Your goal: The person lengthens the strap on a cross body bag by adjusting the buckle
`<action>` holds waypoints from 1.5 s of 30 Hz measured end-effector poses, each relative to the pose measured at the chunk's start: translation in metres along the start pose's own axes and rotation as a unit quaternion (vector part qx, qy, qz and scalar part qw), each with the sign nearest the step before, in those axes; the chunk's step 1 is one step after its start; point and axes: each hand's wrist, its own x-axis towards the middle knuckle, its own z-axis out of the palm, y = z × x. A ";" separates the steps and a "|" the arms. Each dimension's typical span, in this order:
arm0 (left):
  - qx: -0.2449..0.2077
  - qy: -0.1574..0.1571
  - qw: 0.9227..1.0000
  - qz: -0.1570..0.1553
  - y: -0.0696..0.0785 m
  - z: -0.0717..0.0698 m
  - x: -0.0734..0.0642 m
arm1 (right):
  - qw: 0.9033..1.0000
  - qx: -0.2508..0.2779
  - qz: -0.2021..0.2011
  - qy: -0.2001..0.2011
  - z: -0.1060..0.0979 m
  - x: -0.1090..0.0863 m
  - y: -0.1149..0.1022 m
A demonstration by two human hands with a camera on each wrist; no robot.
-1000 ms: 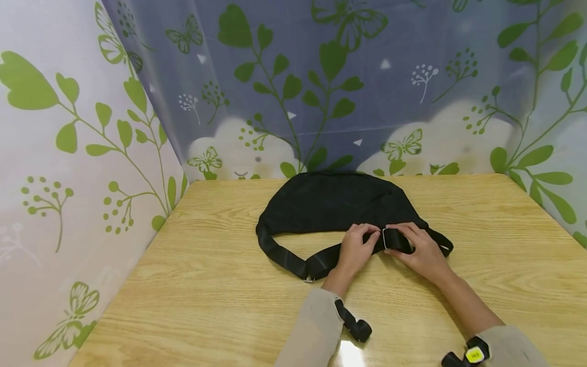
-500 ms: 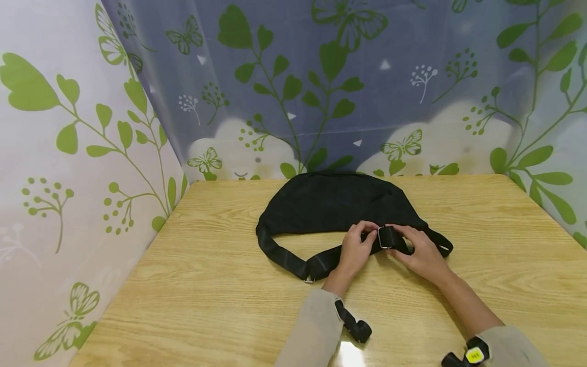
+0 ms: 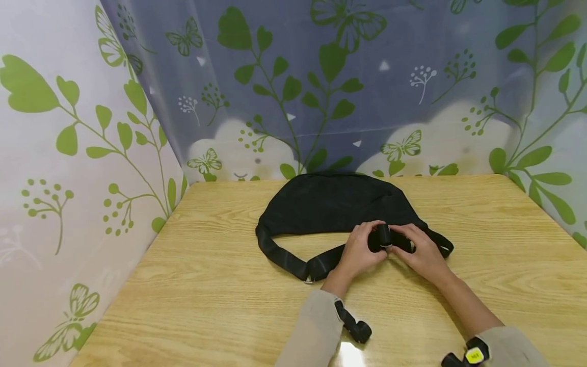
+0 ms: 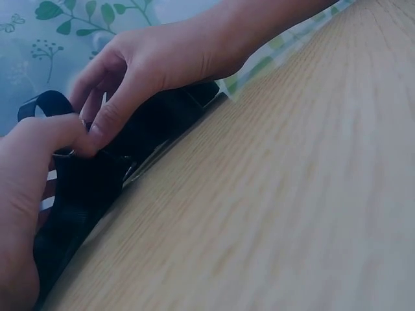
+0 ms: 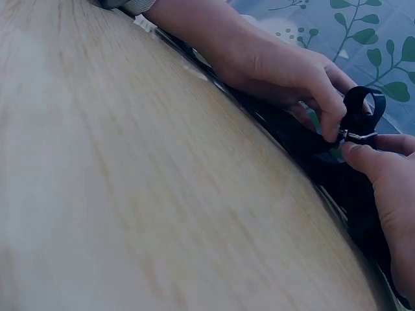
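Observation:
A black waist bag point(image 3: 339, 204) lies at the back of the table, its webbing strap point(image 3: 284, 257) curving out in front. Both hands meet over the strap, at a silver slider buckle point(image 5: 358, 136). My left hand point(image 3: 359, 250) pinches one end of this buckle between thumb and fingers. From the other side my right hand point(image 3: 422, 251) pinches it, its thumb against the metal in the right wrist view. A small loop of strap point(image 5: 366, 97) stands up through the buckle between the hands. Fingers hide part of the buckle.
A second metal fitting point(image 3: 309, 279) sits at the strap's left bend. Another strap loop point(image 3: 442, 242) lies beyond the right hand. Patterned cloth point(image 3: 293, 92) hangs behind the wooden table point(image 3: 192, 306), with more along the sides. Black bands hang from both sleeves.
The buckle has tipped from facing up to nearly edge-on, and a strap loop now rises above it. My left thumb has shifted right, under the buckle. The bag has stayed put.

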 end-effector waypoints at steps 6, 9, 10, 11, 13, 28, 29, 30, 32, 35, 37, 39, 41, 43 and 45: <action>0.010 -0.011 1.000 -0.009 0.001 0.000 -0.002 | 1.000 0.006 -0.015 -0.002 0.001 -0.001 0.001; 0.012 -0.010 1.000 -0.011 0.001 0.001 -0.002 | 1.000 0.007 -0.012 -0.007 0.001 -0.002 0.001; 0.012 -0.010 1.000 -0.011 0.001 0.001 -0.003 | 1.000 0.008 -0.011 -0.007 0.001 -0.002 0.001; 0.012 -0.011 1.000 -0.012 0.001 0.001 -0.003 | 1.000 0.007 -0.012 -0.006 0.001 -0.002 0.001; 0.014 -0.011 1.000 -0.012 0.001 0.001 -0.003 | 1.000 0.009 -0.013 0.000 0.001 -0.003 0.001; 0.029 -0.012 0.999 -0.028 0.002 0.001 -0.001 | 0.999 0.017 -0.018 0.042 0.001 0.000 0.001; 0.031 -0.011 0.999 -0.031 0.002 0.001 -0.001 | 0.999 0.017 -0.019 0.043 0.001 0.000 0.001; 0.033 -0.010 0.999 -0.034 0.002 0.001 -0.001 | 0.999 0.017 -0.020 0.043 0.001 0.001 0.001; 0.035 -0.006 0.999 -0.039 0.002 0.001 -0.001 | 0.999 0.017 -0.022 0.044 0.000 0.002 0.000; 0.039 -0.002 0.998 -0.046 0.003 0.001 0.000 | 0.999 0.014 -0.025 0.046 0.000 0.003 0.000; 0.041 0.000 0.998 -0.046 0.003 0.001 0.000 | 0.999 0.012 -0.026 0.046 0.000 0.003 0.000; 0.040 0.003 0.998 -0.046 0.003 0.001 0.000 | 0.999 0.008 -0.026 0.047 0.000 0.003 0.000; 0.038 0.009 0.998 -0.048 0.003 0.001 0.000 | 0.999 0.007 -0.025 0.048 0.000 0.004 0.001; 0.036 0.013 0.998 -0.051 0.003 0.001 0.000 | 0.999 0.005 -0.023 0.048 0.000 0.004 0.001; 0.035 0.017 0.998 -0.054 0.003 0.001 -0.001 | 0.999 0.004 -0.022 0.049 0.000 0.003 0.001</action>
